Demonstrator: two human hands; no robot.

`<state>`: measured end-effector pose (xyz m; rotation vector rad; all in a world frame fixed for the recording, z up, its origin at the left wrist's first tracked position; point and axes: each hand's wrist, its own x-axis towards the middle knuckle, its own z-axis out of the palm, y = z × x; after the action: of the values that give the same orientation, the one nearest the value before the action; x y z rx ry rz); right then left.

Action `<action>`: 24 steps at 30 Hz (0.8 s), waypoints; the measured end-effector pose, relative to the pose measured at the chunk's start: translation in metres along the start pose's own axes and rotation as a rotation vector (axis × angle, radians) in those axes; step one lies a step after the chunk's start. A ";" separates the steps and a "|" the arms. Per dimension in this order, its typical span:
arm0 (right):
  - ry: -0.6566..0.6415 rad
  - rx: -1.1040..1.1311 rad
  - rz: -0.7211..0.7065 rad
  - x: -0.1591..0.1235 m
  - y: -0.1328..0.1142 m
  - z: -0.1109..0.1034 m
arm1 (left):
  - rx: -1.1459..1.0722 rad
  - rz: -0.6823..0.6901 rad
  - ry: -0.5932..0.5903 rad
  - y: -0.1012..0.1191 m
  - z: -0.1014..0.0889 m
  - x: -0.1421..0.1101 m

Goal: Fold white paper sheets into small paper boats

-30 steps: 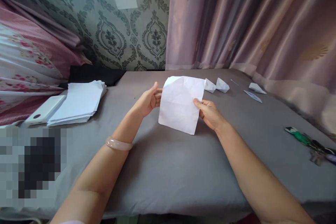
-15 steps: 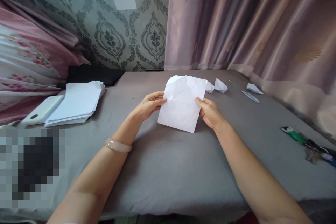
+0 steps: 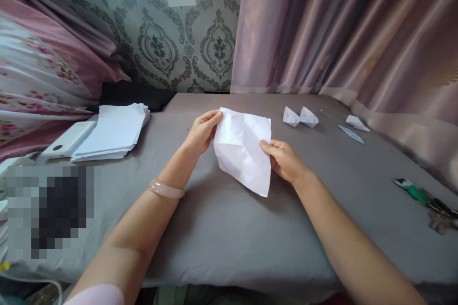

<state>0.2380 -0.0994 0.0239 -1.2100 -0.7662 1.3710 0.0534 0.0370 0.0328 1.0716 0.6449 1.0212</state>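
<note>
Head view: my left hand (image 3: 203, 129) pinches the upper left corner of the creased white sheet (image 3: 244, 150), my right hand (image 3: 284, 158) pinches its right edge, both mostly closed, sheet held up between them over the grey cloth (image 3: 222, 228). Paper stack (image 3: 110, 128) beyond and left of my left hand, two folded paper pieces (image 3: 308, 117) beyond my right, keys (image 3: 441, 214) well right of it.

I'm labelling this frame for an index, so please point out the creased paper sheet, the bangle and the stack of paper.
Creased paper sheet (image 3: 244, 150): head view, its middle.
Bangle (image 3: 166, 189): head view, its front band.
Stack of paper (image 3: 113, 126): head view, top sheet.
</note>
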 end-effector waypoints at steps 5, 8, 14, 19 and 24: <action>-0.022 -0.163 -0.128 -0.007 -0.006 0.000 | 0.051 0.041 0.023 0.013 0.000 0.001; -0.008 -0.257 -0.232 -0.009 -0.008 -0.003 | 0.112 0.114 0.058 0.022 0.005 -0.002; 0.063 -0.260 -0.279 -0.010 -0.014 -0.012 | 0.129 0.284 0.019 0.039 0.010 -0.009; 0.073 -0.143 -0.292 -0.012 -0.022 -0.014 | 0.096 0.290 0.021 0.044 0.005 -0.008; 0.120 -0.064 -0.299 -0.012 -0.026 -0.014 | 0.099 0.052 -0.072 0.032 0.005 -0.005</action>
<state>0.2575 -0.1084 0.0476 -1.1625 -0.8721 1.0278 0.0441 0.0338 0.0647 1.2119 0.6175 0.9993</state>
